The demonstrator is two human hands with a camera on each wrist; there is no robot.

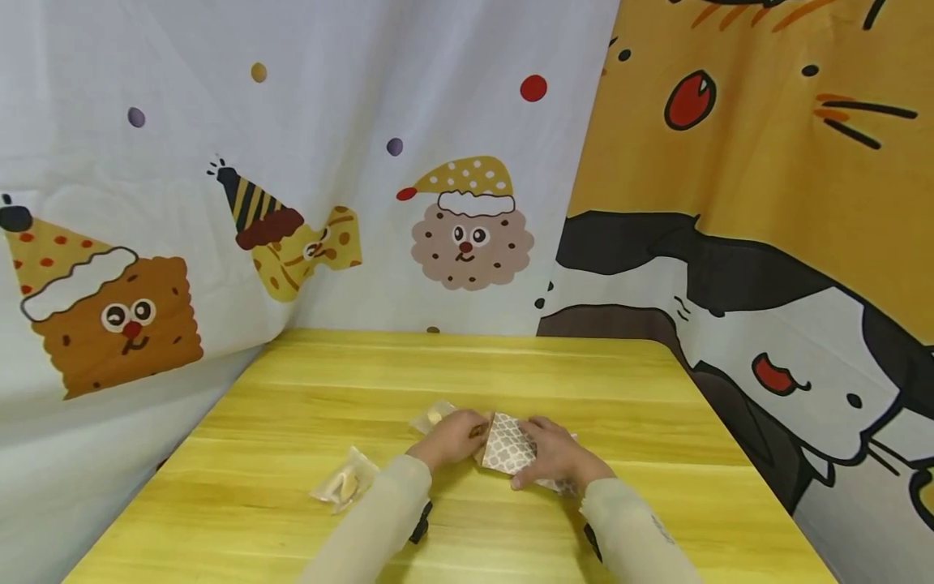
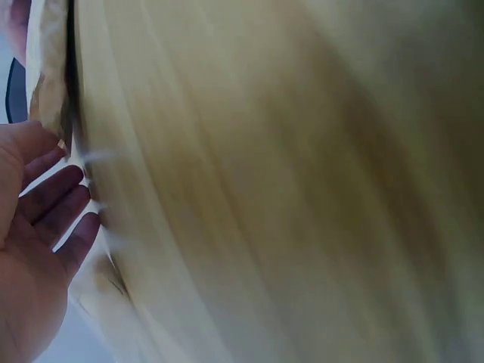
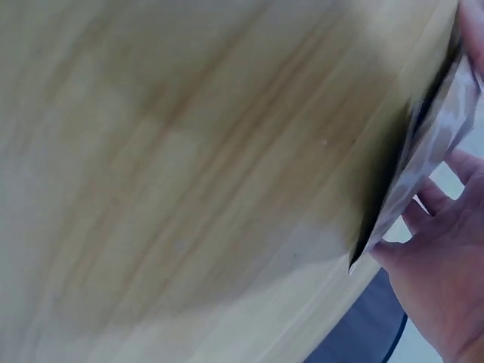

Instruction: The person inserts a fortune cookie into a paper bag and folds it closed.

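Note:
A small paper bag with a white and grey-beige lattice print lies on its side on the wooden-look table, its brown-edged end toward the left. My left hand pinches that end with thumb and forefinger; in the left wrist view its other fingers are spread apart below the paper. Across the bag's right part my right hand grips it, thumb on the near side and fingers over the top. Just beyond my left hand lies a wrapped cookie, in clear plastic and partly hidden.
Left of my left forearm, a second folded cookie lies in a clear wrapper. The yellow table meets a cartoon-printed curtain at its back and sides. A dark strap shows beneath the left sleeve.

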